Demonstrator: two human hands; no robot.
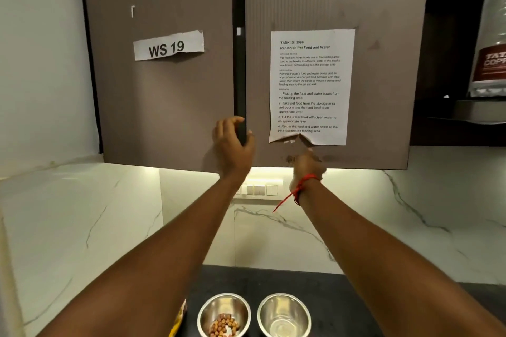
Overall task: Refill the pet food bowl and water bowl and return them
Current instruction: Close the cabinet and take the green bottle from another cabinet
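food bowl (pixel 224 316) part-filled, water bowl (pixel 284 314) near-empty, surface's near edge; left hand (pixel 232 142) grips cabinet door (pixel 328 63) edge, right hand (pixel 306 164) flat on it; refilling unfinished.

the two bowls, food bowl (pixel 224 314) and water bowl (pixel 284 315), were shiny polished metal. the countertop (pixel 342 298) looked matt black. the wall (pixel 356 227) was glossy veined marble. the cabinet doors (pixel 164 107) were matt brown, bearing paper sheets (pixel 310 85).
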